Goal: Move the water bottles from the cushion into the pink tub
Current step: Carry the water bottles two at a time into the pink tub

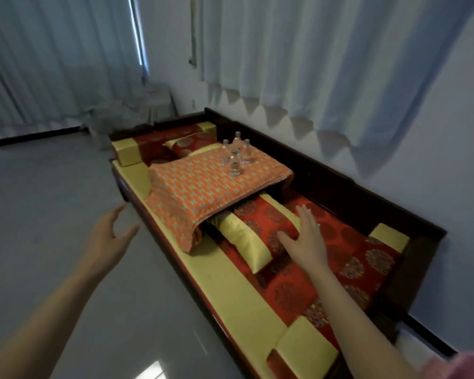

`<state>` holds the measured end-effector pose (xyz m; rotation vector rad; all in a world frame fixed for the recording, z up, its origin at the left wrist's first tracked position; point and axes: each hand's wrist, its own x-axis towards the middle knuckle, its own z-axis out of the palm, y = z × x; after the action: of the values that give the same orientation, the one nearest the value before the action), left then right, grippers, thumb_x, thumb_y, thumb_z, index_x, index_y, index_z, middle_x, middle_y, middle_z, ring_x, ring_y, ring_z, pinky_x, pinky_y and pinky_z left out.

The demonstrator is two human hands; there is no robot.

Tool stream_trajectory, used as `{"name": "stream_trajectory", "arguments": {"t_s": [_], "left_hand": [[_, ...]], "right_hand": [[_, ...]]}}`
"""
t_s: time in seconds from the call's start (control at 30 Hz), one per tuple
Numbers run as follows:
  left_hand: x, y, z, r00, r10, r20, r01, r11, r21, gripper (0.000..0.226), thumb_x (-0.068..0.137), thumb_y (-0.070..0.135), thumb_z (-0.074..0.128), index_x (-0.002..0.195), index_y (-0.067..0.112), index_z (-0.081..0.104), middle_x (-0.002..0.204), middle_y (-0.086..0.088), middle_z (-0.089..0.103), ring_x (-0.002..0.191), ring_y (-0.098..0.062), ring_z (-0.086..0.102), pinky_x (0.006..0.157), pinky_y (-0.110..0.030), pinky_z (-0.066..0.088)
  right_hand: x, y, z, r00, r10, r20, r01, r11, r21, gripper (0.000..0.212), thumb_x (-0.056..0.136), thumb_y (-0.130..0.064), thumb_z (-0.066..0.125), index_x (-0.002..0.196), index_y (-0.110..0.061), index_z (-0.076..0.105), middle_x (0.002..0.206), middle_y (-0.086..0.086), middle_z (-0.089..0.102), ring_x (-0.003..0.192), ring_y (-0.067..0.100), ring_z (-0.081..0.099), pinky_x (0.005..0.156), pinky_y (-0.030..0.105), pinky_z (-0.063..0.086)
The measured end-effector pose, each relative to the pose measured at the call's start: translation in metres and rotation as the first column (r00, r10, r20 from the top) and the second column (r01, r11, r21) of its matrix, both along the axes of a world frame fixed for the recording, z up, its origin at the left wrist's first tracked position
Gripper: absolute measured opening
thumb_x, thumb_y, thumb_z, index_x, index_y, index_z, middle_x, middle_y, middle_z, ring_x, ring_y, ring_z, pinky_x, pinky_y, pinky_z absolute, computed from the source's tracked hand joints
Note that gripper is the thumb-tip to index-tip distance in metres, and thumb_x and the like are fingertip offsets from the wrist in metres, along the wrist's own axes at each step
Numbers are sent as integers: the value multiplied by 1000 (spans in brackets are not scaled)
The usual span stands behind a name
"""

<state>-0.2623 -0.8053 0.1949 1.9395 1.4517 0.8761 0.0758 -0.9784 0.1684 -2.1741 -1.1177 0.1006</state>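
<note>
Bottles [236, 157] stood upright in a tight cluster on the far right part of the orange patterned cushion [197, 198], seen from the head camera. Both hands were empty. The left hand [111, 236] hung over the floor with its fingers loosely spread, and the right hand [308, 239] lay flat-fingered over a red pillow [260, 222] (touching or not, I could not tell). The cluster lay ahead of both, well apart; the right hand looked nearer. A pink blur [465, 365] at the lower right corner may have been the tub.
</note>
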Motion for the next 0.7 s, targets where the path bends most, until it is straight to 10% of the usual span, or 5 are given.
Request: {"name": "stream_trajectory", "arguments": {"t_s": [0.7], "left_hand": [[-72,337,-28,977,34,210,-6,991,-130,52,88,20,66,136,13,48,136,-5,53,124,-21,51,104,-37,38]], "right_hand": [[-40,348,-57,962,-47,-268,65,996,57,76,78,-43,74,143,-27,37,149,0,40,133,23,41,99,44,40]]}}
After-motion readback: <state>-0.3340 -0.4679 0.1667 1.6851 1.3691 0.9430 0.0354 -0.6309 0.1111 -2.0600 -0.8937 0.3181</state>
